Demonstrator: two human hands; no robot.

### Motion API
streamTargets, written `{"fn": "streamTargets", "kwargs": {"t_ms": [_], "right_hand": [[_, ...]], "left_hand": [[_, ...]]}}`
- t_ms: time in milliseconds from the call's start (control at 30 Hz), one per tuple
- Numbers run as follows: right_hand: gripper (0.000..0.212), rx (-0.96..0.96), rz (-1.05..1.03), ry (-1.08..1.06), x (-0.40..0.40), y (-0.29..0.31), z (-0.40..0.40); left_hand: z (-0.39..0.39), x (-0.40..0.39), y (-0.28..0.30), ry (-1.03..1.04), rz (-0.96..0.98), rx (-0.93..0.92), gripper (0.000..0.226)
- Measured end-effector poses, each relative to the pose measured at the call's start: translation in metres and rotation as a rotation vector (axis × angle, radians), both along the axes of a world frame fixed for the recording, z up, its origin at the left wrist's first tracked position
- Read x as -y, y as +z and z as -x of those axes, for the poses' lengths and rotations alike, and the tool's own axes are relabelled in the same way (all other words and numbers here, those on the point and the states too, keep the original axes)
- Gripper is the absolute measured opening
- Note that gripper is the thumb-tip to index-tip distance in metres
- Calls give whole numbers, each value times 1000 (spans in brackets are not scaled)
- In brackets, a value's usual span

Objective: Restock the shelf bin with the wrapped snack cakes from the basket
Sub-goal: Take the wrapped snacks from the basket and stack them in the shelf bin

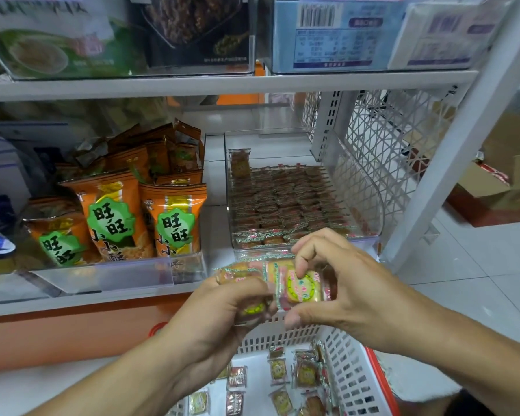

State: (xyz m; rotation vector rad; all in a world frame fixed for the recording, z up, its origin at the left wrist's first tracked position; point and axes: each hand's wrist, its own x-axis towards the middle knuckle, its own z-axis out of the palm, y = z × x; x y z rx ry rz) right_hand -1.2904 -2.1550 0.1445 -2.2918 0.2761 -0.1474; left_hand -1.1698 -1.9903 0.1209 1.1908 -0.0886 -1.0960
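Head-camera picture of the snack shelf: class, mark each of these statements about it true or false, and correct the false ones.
1. Both hands hold wrapped snack cakes above the white slotted plastic basket. True: the left hand and the right hand each grip wrapped snack cakes.
2. The clear plastic shelf bin is empty. False: rows of cakes already fill its floor.
3. The orange snack bags stand to the left of that bin. True.
4. The basket holds no more cakes. False: several loose wrapped cakes lie in it.
5. One cake stands upright at the bin's back left corner. True.
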Motion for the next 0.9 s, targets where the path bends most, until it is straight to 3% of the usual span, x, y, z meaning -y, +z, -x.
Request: {"fn": "streamTargets", "kwargs": {"t_ms": [100, 300, 433, 533, 600, 700, 800, 900], "right_hand": [[30, -6, -258, 7, 9, 0, -1], [51, -57, -649, -127, 19, -4, 0], [47, -189, -927, -119, 21, -3, -4], [41, -61, -1000, -255, 22, 0, -16], [42, 96, -772, -368, 24, 1, -27], [44, 148, -139, -408, 31, -1, -51], [39, 164, -87, -408, 37, -11, -88], [44, 144, -111, -399, 45, -25, -136]], "left_hand": [[-7, 0, -4, 37, -4, -13, 21], [-9, 2, -13, -14, 0, 3, 30], [-11, 6, -11, -19, 49, -22, 40], [-12, 12, -2, 82, 48, -15, 50], [-15, 15, 2, 128, 13, 62, 51], [-16, 16, 3, 141, -40, 244, 56], [-13, 20, 5, 204, -82, 438, 74], [-16, 27, 10, 249, -35, 415, 80]]}}
